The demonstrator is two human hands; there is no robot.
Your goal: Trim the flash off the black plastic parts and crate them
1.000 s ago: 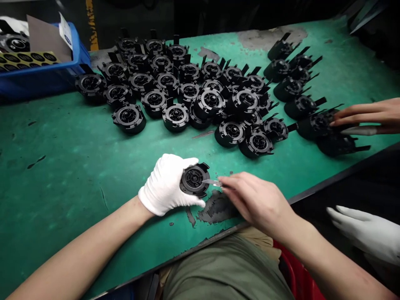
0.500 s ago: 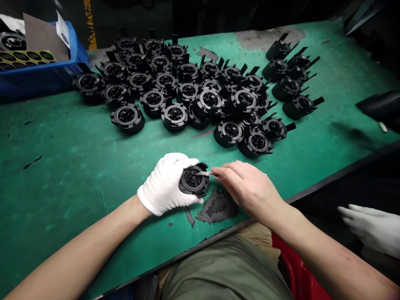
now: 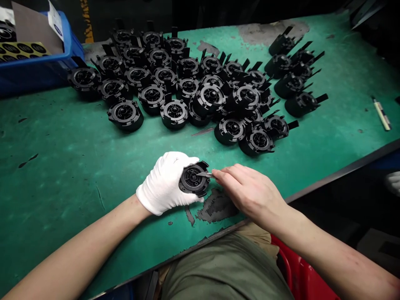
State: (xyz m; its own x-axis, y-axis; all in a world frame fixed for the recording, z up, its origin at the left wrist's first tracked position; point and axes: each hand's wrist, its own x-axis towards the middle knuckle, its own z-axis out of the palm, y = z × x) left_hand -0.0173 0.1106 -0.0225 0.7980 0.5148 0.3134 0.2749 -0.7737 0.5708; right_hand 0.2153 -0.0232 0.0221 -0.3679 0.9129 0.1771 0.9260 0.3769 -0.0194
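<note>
My left hand [image 3: 167,181], in a white glove, is wrapped around a round black plastic housing [image 3: 189,187] just above the green table. The housing's ringed face with small holes is turned up towards me. Bare, my right hand [image 3: 250,189] pinches a craft knife [image 3: 206,174], whose handle is mostly hidden under the fingers. The knife's pointed silver blade reaches over the housing's face near its centre; whether the tip touches it I cannot tell. Several similar black housings [image 3: 174,112] stand grouped beyond my hands, some stacked on others.
At the far left a blue bin [image 3: 73,46] holds cardboard and a yellow sticker sheet [image 3: 21,49]. A second group of housings [image 3: 301,102] stands at the back right. A pen-like marker [image 3: 381,113] lies near the right edge. Another person's gloved hand [image 3: 394,182] shows at the frame edge.
The other person's gloved hand has drawn away to the right, and the dark shape over the table's right side is gone, uncovering the marker. My hands, housing and knife stay nearly still.
</note>
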